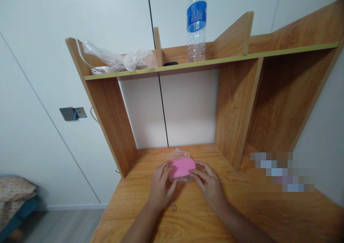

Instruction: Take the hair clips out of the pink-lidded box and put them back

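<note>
Both our hands — left hand (pixel 161 187), right hand (pixel 208 184) — clasp the pink case (pixel 181 167) on the desk (pixel 242 214); we'd best keep fingertips even either side of the case.

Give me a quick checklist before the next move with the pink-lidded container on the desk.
1. Left hand on the container's left side: ok.
2. Right hand on its right side: ok.
3. Pink lid on top of the clear container: ok; fully sealed: cannot tell.
4. Container resting on the desk: cannot tell, hands hide the base.
5. Small ring lying apart near the left wrist: ok.
6. Water bottle upright on the shelf, away from the hands: ok.
</note>
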The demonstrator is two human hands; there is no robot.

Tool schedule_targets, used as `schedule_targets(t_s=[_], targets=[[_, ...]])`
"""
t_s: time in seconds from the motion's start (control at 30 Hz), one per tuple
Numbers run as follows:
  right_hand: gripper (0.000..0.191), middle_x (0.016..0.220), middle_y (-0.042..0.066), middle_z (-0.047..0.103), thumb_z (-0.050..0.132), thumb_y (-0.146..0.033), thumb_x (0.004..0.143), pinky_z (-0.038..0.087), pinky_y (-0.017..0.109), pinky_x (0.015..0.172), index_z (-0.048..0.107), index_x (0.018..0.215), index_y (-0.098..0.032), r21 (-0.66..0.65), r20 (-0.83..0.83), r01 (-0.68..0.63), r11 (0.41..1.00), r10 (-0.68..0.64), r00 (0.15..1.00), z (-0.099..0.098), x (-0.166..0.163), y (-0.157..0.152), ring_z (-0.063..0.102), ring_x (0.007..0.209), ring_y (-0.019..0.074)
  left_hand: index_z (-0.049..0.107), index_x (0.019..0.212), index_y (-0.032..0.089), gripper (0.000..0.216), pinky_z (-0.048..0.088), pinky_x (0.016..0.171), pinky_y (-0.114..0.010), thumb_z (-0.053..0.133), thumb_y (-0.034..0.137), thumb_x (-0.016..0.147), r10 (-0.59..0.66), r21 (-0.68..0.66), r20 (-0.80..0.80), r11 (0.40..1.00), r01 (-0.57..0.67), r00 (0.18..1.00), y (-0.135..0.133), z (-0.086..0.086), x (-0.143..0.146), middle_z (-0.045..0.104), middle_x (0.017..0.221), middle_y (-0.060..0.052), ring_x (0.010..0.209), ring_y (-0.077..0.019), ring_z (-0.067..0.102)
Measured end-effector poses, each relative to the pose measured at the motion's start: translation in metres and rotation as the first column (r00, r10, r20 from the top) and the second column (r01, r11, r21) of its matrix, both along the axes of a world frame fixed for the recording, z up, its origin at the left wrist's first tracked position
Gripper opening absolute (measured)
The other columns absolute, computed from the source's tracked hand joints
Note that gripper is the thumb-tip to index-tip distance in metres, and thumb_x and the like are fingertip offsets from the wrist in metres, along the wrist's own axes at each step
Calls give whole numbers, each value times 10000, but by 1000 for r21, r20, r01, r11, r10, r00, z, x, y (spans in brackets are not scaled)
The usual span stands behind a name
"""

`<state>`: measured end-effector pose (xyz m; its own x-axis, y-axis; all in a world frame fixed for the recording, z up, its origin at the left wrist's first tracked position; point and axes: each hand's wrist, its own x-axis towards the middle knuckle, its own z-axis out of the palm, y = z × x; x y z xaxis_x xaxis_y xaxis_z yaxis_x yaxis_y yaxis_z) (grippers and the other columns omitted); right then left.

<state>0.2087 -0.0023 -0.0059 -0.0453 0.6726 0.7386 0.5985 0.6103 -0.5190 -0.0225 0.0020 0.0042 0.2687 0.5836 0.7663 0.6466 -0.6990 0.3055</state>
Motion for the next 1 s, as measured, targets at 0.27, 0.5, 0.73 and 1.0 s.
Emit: schedule_targets(t_s=[0.27,0.5,0.73,1.0], targets=[[195,1098,89,674,629,-378,971,557,420,923,796,1023,-292,-116,-52,37,992,-44,998,-9,9,13,659,1045,270,681,1173,265,221,512,1028,-488,579,243,978,51,-129,58,991,-44,997,13,-10,-5,686,1273,-83,1191,-266,624],[166,1101,72,703,660,-341,940,539,413,950,793,1028,-295,-161,-7,45,986,-47,999,-10,6,13,662,1054,265,676,1103,243,163,480,1029,-487,589,255,965,32,-181,99,983,-14,995,10,-6,-5,682,1238,-91,1179,-275,609],[201,1162,72,711,646,-317,938,512,438,1007,781,1084,-291,-182,39,41,982,-34,999,-12,8,15,643,1107,271,658,1010,224,107,470,1020,-457,583,225,933,36,-225,156,974,0,987,7,-1,-4,651,1196,-95,1163,-270,594],[227,1196,87,692,618,-309,947,508,437,1028,776,1105,-269,-195,53,35,980,-25,998,-13,8,16,632,1133,270,653,948,214,79,479,986,-442,592,207,899,25,-262,184,965,24,983,7,-1,-3,646,1117,-95,1107,-271,611]])
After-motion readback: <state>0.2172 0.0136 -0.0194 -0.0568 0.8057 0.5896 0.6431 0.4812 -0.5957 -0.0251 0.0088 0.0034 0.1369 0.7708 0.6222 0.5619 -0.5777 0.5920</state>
